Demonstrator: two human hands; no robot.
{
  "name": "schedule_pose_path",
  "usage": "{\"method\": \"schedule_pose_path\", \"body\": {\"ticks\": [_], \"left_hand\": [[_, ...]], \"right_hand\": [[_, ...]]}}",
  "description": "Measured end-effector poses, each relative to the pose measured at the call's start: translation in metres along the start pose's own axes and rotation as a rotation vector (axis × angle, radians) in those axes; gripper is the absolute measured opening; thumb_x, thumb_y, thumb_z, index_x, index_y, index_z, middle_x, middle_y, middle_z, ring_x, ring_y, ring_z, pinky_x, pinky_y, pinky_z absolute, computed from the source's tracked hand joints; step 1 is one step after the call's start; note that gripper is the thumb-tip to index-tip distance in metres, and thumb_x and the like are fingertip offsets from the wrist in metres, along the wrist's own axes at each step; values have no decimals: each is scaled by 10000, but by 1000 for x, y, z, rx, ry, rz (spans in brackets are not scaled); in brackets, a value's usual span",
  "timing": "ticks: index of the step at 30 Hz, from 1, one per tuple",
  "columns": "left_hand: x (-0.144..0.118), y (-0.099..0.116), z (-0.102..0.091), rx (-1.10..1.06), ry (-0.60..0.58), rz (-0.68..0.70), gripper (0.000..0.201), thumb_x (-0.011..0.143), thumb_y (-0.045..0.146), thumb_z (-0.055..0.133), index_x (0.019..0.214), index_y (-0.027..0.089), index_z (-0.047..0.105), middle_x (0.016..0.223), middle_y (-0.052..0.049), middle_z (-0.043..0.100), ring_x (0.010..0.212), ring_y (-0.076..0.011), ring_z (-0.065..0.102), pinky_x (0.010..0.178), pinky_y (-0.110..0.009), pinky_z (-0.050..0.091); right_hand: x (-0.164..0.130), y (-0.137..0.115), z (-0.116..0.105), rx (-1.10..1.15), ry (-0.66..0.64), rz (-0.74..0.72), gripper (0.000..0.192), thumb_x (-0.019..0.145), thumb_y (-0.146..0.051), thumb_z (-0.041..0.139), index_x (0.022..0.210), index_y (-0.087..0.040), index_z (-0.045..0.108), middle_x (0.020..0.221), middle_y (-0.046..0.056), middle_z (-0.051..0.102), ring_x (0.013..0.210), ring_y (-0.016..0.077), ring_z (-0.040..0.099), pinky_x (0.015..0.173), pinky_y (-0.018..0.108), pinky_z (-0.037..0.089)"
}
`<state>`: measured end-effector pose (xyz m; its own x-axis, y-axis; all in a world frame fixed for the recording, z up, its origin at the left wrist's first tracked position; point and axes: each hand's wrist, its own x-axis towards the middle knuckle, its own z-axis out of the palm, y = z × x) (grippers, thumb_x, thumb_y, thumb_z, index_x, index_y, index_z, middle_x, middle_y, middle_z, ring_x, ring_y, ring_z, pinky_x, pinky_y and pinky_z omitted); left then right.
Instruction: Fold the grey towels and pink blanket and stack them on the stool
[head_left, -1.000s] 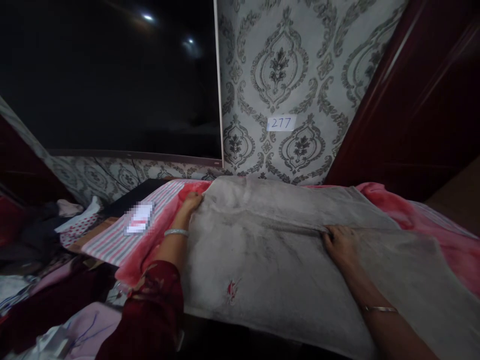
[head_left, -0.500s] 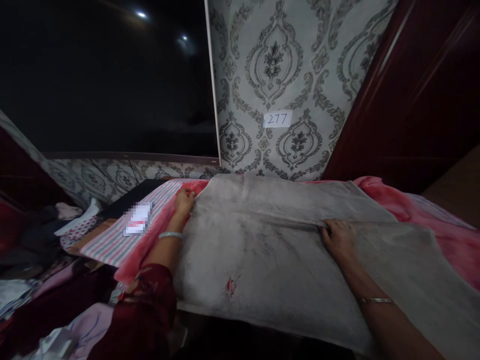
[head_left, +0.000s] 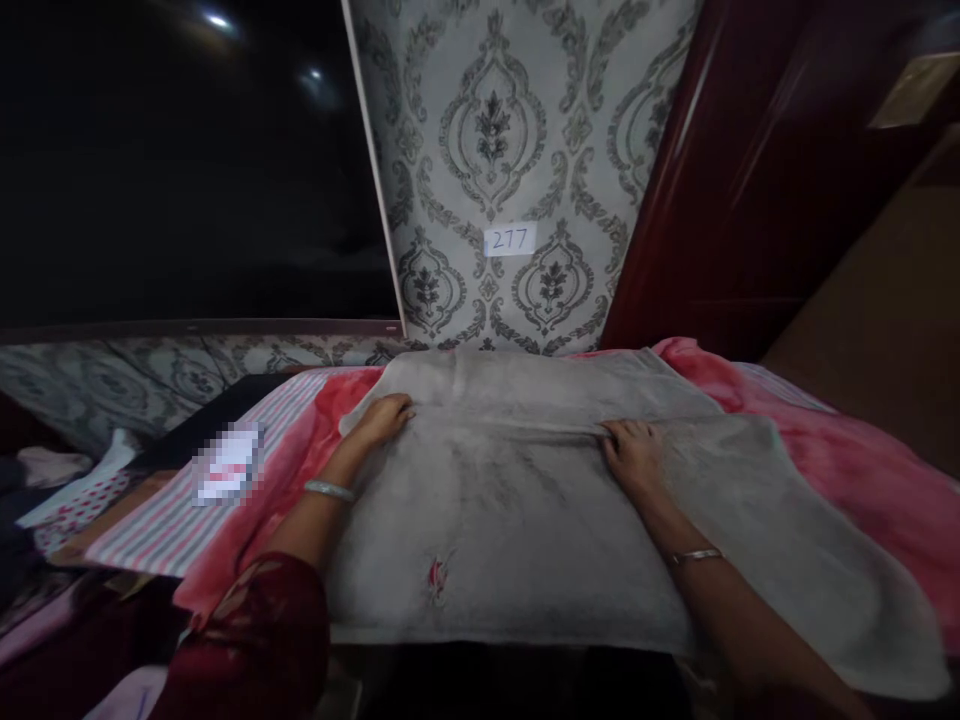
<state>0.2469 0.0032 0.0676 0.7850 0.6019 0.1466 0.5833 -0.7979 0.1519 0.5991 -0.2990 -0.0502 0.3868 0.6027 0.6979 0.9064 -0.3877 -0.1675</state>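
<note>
A large grey towel with a small red embroidered mark lies spread over a pink blanket on a raised surface. My left hand rests on the towel's far left edge, fingers laid over the fold. My right hand presses on a crease running across the towel's middle, fingers curled on the cloth. A bangle sits on each wrist, and a dark red sleeve covers my left upper arm.
A striped cloth with a small white card lies to the left. Heaped clothes fill the lower left. Patterned wallpaper with a "277" label rises behind, a dark window at left, a dark red door at right.
My left hand slid from the towel's left corner inward along the far fold. My right hand stayed on the crease. The view shifted, so everything sits further left.
</note>
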Motion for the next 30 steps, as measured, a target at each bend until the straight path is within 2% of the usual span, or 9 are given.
{"method": "schedule_pose_path", "body": {"ticks": [3,5,8,12,17,22,27,30], "left_hand": [[-5,-5,-4,7,105,44,270,908,286,436,985,167,665,1050,-144,723,1006,-272,659,927,-371,508],[-5,-8,-5,32,210,100,313,908,341,398,980,173,652,1039,-152,705,1006,-287,650,926,-396,515],[-2,-8,-10,104,294,101,388,898,387,340,968,158,644,1003,-186,679,976,-328,650,905,-448,525],[0,0,-23,153,363,105,414,873,412,313,938,163,637,973,-202,675,983,-351,645,913,-473,527],[-1,6,-36,183,385,101,400,847,431,287,866,198,612,971,-216,693,958,-371,649,913,-501,527],[-7,8,-46,170,387,83,407,837,453,276,870,208,599,979,-216,691,990,-373,651,934,-495,523],[-11,9,-52,177,374,96,450,845,457,273,919,196,632,987,-188,684,983,-349,655,919,-468,529],[-12,4,-49,180,279,116,399,799,384,320,905,199,657,972,-173,686,952,-337,659,896,-457,531]], "right_hand": [[6,-3,-11,-22,-69,10,273,925,-217,505,1085,-182,724,1044,122,719,1039,284,571,1021,456,306],[14,0,-23,-62,-180,17,293,937,-204,498,1141,-179,707,1126,134,712,1099,289,560,1072,480,267],[27,17,-42,-134,-324,36,306,950,-189,489,1183,-185,686,1196,140,697,1169,287,540,1117,494,225],[42,47,-65,-184,-393,82,315,956,-171,485,1204,-195,678,1237,123,688,1215,262,541,1121,451,251],[55,74,-79,-222,-488,151,325,939,-213,550,1232,-191,688,1277,134,681,1221,280,560,1102,437,299],[55,101,-95,-279,-548,249,383,901,-253,612,1274,-201,679,1313,142,661,1250,296,547,1070,427,341],[42,128,-125,-359,-552,367,276,876,-165,568,1085,-167,748,1181,154,716,1157,292,599,998,410,384],[37,130,-142,-365,-514,377,267,892,-154,525,1026,-153,756,1139,149,729,1102,268,626,934,346,419]]}}
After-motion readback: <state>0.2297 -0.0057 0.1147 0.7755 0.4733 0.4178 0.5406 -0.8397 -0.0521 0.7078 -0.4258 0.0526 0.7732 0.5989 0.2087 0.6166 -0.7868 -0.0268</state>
